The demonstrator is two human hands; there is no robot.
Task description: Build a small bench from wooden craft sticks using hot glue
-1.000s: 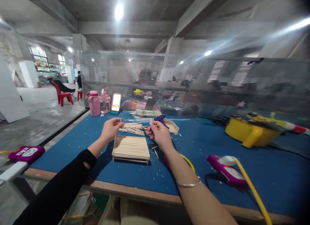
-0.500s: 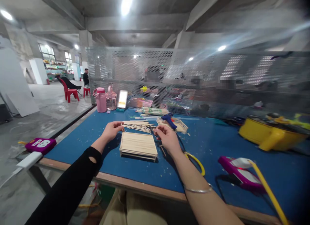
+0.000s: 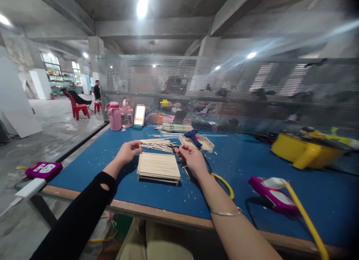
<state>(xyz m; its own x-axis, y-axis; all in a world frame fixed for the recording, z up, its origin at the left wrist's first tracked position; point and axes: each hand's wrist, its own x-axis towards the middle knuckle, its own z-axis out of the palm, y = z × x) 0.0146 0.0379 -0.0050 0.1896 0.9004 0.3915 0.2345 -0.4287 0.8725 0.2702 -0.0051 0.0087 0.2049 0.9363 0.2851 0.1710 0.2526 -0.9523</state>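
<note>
A small platform of pale wooden sticks (image 3: 158, 166) lies on the blue table, between and slightly nearer than my hands. My left hand (image 3: 129, 154) is closed in a pinch at its far left corner, with a pale wooden stick end at the fingertips. Off its far right corner, my right hand (image 3: 192, 158) also pinches; whatever is between those fingertips is too small to make out. Loose wooden sticks (image 3: 157, 145) lie just beyond the platform. Dark-jawed pliers (image 3: 174, 148) rest beside my right fingertips, partly hidden. A blue glue gun (image 3: 193, 138) lies on another stick frame (image 3: 209, 145).
Pink jugs (image 3: 114, 117) and a lit phone (image 3: 139, 115) stand at the back left. Bundled sticks (image 3: 176, 127) lie near the mesh partition (image 3: 126, 73). At right are a yellow container (image 3: 291, 149) and a purple power strip (image 3: 273, 196) with a yellow cable. Another person works beyond the mesh.
The view has shifted slightly, moving the scene a little leftward. Both hands keep their pinches in nearly the same places around the platform, which stays put.
</note>
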